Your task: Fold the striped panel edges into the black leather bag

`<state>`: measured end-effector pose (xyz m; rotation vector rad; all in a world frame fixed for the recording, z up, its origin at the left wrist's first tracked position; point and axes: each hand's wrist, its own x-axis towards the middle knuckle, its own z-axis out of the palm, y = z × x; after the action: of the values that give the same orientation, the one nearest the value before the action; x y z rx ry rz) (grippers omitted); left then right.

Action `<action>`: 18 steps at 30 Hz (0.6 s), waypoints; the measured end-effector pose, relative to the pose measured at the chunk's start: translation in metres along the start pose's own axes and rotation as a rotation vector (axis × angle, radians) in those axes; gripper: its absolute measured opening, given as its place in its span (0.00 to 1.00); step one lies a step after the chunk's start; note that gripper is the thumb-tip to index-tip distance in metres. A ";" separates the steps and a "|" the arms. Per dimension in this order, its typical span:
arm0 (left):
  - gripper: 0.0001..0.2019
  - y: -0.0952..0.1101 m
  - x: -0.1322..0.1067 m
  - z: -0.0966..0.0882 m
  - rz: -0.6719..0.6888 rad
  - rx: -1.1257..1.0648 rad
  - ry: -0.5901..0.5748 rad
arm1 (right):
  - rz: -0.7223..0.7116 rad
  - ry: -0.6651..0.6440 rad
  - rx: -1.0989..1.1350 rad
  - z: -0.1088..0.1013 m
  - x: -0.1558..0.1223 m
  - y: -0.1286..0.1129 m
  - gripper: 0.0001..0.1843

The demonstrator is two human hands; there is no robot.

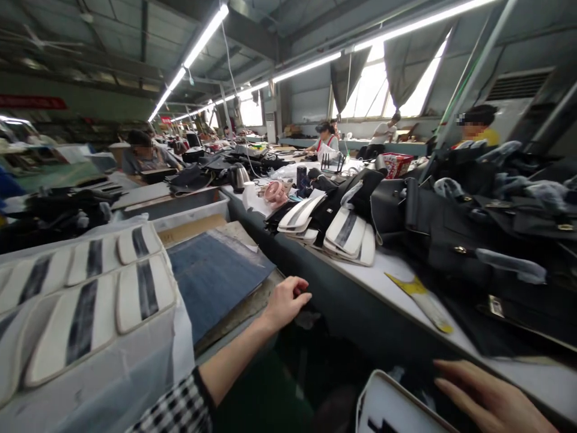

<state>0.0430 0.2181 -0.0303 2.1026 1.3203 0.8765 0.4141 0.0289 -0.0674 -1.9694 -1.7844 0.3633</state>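
My left hand (287,302) reaches out over the gap between two benches, fingers curled loosely, and nothing shows in it. It hovers by the corner of a dark blue sheet (211,273) lying on a board. My right hand (484,397) lies flat, fingers stretched out, on a dark piece at the bottom right, beside a white padded panel with a black mark (392,412). Rows of white padded panels with dark stripes (85,294) lie on plastic at the left.
A long grey bench (360,282) runs away at the right, piled with black bags (473,228) and more white panels (347,234). A yellow-tipped strip (424,300) lies on it. A pink fan (274,192) and several seated workers are farther back.
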 end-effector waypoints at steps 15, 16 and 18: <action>0.25 -0.032 0.239 -0.035 0.037 0.492 0.044 | -0.090 -0.170 -0.578 0.023 0.117 -0.021 0.19; 0.24 -0.035 0.240 -0.039 0.050 0.510 0.013 | -0.085 -0.172 -0.580 0.023 0.117 -0.023 0.19; 0.25 -0.039 0.239 -0.046 0.084 0.538 -0.030 | -0.069 -0.176 -0.568 0.023 0.117 -0.026 0.20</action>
<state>0.0625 0.4550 0.0332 2.5760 1.5939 0.5565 0.3954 0.1490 -0.0620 -2.2916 -2.2476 -0.0035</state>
